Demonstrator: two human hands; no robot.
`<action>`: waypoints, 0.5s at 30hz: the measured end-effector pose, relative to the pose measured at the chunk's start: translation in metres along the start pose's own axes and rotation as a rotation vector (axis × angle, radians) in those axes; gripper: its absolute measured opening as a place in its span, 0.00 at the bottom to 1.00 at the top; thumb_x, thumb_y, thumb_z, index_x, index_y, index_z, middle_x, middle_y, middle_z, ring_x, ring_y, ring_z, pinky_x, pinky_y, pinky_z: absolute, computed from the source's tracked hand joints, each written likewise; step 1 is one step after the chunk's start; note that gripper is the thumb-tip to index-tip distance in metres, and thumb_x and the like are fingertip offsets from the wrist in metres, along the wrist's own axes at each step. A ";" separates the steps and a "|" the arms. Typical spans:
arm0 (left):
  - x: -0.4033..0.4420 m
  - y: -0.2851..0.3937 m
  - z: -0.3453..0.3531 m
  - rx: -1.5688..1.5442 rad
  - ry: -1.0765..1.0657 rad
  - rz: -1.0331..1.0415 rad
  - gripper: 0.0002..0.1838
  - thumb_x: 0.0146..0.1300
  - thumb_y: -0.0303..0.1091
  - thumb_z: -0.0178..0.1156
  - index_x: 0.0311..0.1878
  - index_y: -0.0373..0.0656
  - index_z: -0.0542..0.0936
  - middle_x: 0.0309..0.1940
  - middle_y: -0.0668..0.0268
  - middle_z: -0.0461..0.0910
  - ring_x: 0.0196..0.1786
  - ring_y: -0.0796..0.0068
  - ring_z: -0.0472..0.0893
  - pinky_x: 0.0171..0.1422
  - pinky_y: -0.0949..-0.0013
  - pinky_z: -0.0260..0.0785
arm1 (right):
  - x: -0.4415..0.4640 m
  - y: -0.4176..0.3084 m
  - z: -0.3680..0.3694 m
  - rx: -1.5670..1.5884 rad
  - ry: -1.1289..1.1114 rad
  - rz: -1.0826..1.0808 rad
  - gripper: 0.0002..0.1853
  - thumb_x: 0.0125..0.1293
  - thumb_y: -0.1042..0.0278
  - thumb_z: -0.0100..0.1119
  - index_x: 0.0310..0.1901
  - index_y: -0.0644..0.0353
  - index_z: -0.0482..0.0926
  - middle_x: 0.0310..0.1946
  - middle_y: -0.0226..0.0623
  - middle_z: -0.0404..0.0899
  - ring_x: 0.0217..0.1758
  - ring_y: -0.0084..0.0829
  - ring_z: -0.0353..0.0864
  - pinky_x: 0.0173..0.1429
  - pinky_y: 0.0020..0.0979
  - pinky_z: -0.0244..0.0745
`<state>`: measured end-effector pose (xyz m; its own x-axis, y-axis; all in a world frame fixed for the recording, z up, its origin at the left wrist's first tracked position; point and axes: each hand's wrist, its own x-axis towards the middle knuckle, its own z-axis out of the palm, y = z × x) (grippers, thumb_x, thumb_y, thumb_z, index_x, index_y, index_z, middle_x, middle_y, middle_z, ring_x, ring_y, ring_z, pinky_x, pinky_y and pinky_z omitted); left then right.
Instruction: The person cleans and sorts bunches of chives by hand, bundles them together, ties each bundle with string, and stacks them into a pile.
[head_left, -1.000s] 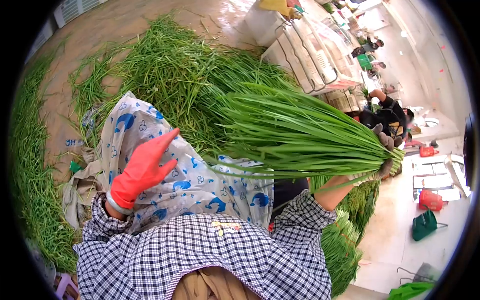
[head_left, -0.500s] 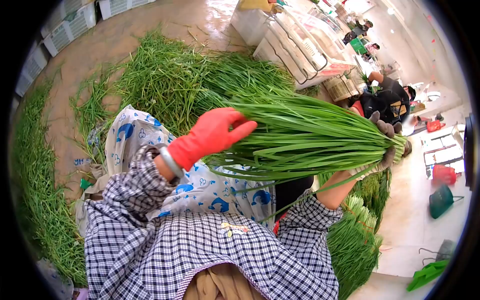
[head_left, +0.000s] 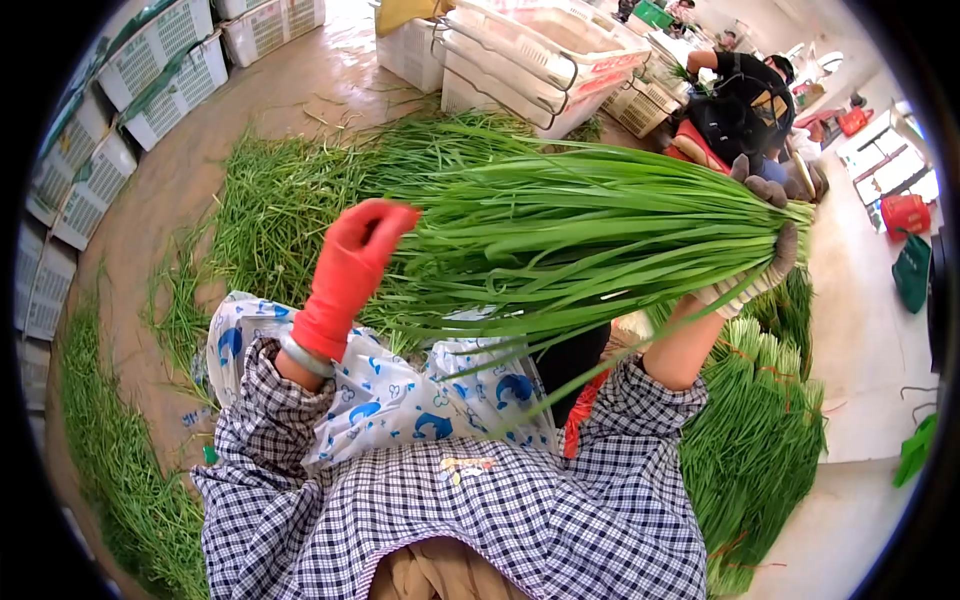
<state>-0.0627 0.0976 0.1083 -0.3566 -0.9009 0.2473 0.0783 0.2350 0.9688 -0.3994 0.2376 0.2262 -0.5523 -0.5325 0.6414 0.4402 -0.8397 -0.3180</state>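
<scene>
My right hand [head_left: 768, 225], in a grey and white glove, grips a bunch of garlic chives [head_left: 590, 235] by the pale stem ends. The long green leaves fan out to the left across my lap. Near the leaf tips, my left hand [head_left: 362, 240] is raised in a red rubber glove, with thumb and fingers curled together in a pinch. Its fingertips are a little blurred, and whether anything is between them does not show. Beneath lies a clear plastic apron [head_left: 365, 400] with a blue print.
Loose chives [head_left: 290, 200] are heaped on the floor ahead, with another strip [head_left: 120, 440] at left. Tied bundles [head_left: 750, 440] are stacked at my right. White crates [head_left: 540, 70] stand ahead, more crates [head_left: 165, 60] at far left. A co-worker [head_left: 745, 100] sits bent over nearby.
My left hand has drawn back left, away from the leaves, and its extended fingers have curled in. My right hand still holds the bunch. The camera view has turned, showing more crates at left.
</scene>
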 end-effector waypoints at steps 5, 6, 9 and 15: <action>0.011 0.037 0.038 0.434 -0.202 0.336 0.12 0.60 0.33 0.66 0.47 0.44 0.84 0.29 0.68 0.80 0.25 0.78 0.75 0.31 0.73 0.69 | 0.000 0.000 -0.007 0.050 -0.133 0.035 0.24 0.63 0.65 0.58 0.58 0.68 0.69 0.39 0.35 0.74 0.53 0.35 0.73 0.82 0.49 0.43; 0.013 0.035 0.043 0.403 -0.232 0.353 0.10 0.58 0.30 0.67 0.44 0.43 0.84 0.28 0.68 0.78 0.24 0.78 0.73 0.30 0.73 0.68 | 0.000 0.001 -0.008 0.087 -0.210 0.068 0.24 0.63 0.65 0.58 0.56 0.73 0.69 0.41 0.39 0.75 0.57 0.37 0.71 0.83 0.46 0.39; 0.020 0.020 0.050 0.411 -0.270 0.445 0.06 0.56 0.27 0.68 0.37 0.41 0.84 0.25 0.68 0.76 0.23 0.78 0.72 0.30 0.71 0.66 | -0.011 0.005 0.006 -0.010 -0.017 -0.017 0.22 0.62 0.67 0.58 0.56 0.68 0.66 0.38 0.34 0.69 0.51 0.35 0.71 0.83 0.48 0.39; 0.025 0.005 0.059 0.159 -0.220 0.312 0.11 0.66 0.32 0.61 0.28 0.39 0.80 0.23 0.68 0.79 0.22 0.79 0.72 0.27 0.70 0.64 | -0.015 -0.002 -0.020 -0.074 -0.018 -0.061 0.28 0.66 0.62 0.54 0.64 0.65 0.62 0.45 0.39 0.75 0.55 0.39 0.74 0.79 0.52 0.49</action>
<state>-0.1266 0.0974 0.1185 -0.5303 -0.6820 0.5036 0.0759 0.5535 0.8294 -0.4060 0.2448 0.2037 -0.5634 -0.4789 0.6732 0.3526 -0.8763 -0.3282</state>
